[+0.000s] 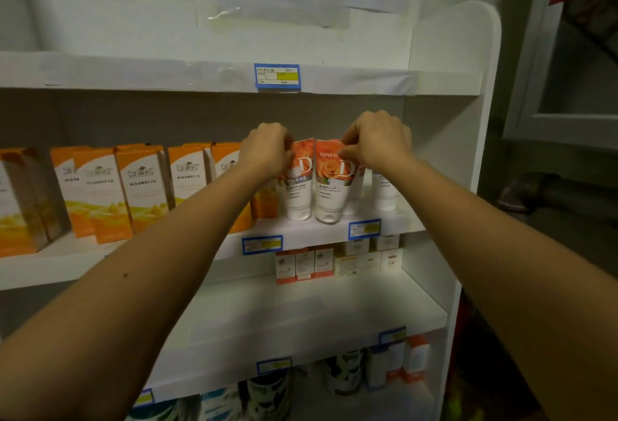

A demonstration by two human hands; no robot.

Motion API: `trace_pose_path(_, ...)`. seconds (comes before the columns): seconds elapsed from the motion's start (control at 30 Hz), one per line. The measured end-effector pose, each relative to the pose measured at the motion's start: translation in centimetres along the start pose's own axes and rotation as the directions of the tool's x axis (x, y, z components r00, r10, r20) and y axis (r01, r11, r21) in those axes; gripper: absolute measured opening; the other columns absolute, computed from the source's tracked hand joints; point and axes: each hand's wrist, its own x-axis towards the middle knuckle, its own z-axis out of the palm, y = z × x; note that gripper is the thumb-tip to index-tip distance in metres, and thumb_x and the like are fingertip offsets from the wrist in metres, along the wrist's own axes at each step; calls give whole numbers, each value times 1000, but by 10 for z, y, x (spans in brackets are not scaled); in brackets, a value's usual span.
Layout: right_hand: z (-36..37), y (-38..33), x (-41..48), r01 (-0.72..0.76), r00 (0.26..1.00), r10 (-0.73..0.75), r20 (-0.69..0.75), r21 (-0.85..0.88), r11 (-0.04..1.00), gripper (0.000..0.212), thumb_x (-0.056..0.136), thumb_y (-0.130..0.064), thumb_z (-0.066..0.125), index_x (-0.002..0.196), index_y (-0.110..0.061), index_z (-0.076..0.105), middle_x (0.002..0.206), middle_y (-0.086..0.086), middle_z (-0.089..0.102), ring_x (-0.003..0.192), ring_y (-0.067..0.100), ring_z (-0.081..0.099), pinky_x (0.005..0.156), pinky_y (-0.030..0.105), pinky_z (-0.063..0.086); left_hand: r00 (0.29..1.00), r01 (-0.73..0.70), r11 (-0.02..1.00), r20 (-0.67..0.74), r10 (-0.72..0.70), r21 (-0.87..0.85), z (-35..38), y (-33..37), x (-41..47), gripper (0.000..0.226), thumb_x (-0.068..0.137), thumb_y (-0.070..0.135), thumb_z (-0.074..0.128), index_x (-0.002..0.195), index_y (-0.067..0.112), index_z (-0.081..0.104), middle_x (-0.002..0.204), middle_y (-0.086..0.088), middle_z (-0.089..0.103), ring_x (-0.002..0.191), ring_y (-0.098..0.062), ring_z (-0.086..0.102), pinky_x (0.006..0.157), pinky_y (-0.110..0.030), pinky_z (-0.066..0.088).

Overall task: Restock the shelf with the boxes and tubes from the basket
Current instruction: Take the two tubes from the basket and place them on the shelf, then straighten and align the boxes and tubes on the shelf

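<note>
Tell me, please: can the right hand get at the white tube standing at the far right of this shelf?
Probably yes. The right hand pinches the top of an orange tube, and the white tube stands just beside it, with nothing in front.

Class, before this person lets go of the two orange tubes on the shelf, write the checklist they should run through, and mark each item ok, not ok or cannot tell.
1. Left hand grips left tube at its top: ok.
2. Right hand grips right tube at its top: ok.
3. Both tubes stand cap-down on the shelf: ok.
4. Labels face forward: ok.
5. Tubes stand clear of the orange boxes: cannot tell.
6. Basket emptied: cannot tell, not in view.
</note>
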Motion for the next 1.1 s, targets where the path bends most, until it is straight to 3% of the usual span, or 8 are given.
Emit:
trace_pose_path(0.27, 19, -7, 20, 2, 1000, -2, 23, 9, 1000, 31, 83, -29, 67, 111, -16, 68, 115, 8, 68, 104, 26, 63, 83, 36, 49, 981, -115, 971, -127, 144, 210, -9, -3, -2, 39, 89, 20, 56, 127, 13, 53, 130, -11, 47, 120, -26, 45, 92, -36, 44)
trace_pose_path(0.47, 32, -2, 18, 32, 999, -32, 35, 14, 999, 18, 87, -19, 61, 102, -11, 67, 102, 11, 63, 96, 29, 62, 72, 33, 45, 951, -163, 953, -218, 220, 254, -30, -16, -14, 29, 91, 20, 51, 117, 11, 60, 116, -11, 55, 108, -25, 50, 75, -31, 40)
trace_pose_path(0.53, 36, -2, 13, 72, 997, -72, 38, 5, 997, 30, 86, -21, 63, 114, -12, 60, 116, 11, 57, 102, 29, 58, 79, 37, 48, 947, -154, 952, -236, 218, 264, -39, -23, -21, 28, 91, 20, 51, 114, 11, 61, 113, -10, 56, 105, -24, 51, 72, -29, 37)
trace_pose_path(0.6, 37, -2, 6, 102, 994, -102, 31, 6, 995, 53, 85, -23, 64, 134, -15, 45, 134, 9, 44, 113, 31, 53, 88, 41, 49, 948, -133, 955, -246, 200, 264, -50, -31, -28, 27, 90, 20, 50, 113, 11, 62, 113, -10, 57, 105, -24, 51, 73, -30, 38)
trace_pose_path(0.67, 37, -2, -2, 118, 993, -117, -27, 23, 993, 61, 85, -22, 64, 139, -17, 37, 141, 8, 37, 114, 30, 53, 85, 39, 49, 952, -106, 956, -250, 178, 275, -62, -42, -38, 27, 90, 20, 50, 112, 11, 62, 112, -11, 57, 105, -25, 51, 74, -32, 40)
trace_pose_path(0.8, 38, -13, -19, 177, 976, -165, -142, 72, 982, 49, 87, -21, 61, 133, -18, 44, 136, 6, 41, 105, 24, 57, 76, 30, 45, 957, -32, 951, -265, 118, 308, -89, -66, -64, 27, 90, 20, 50, 112, 9, 62, 113, -13, 57, 107, -28, 51, 77, -37, 42)
trace_pose_path(1.1, 36, -85, -55, 362, 932, -352, -85, 213, 907, 37, 88, -23, 59, 123, -20, 51, 130, 4, 46, 103, 22, 56, 75, 32, 49, 959, 193, 919, -265, -103, 344, -157, -124, -135, 28, 90, 18, 51, 114, 8, 60, 115, -13, 58, 110, -28, 52, 83, -38, 44)
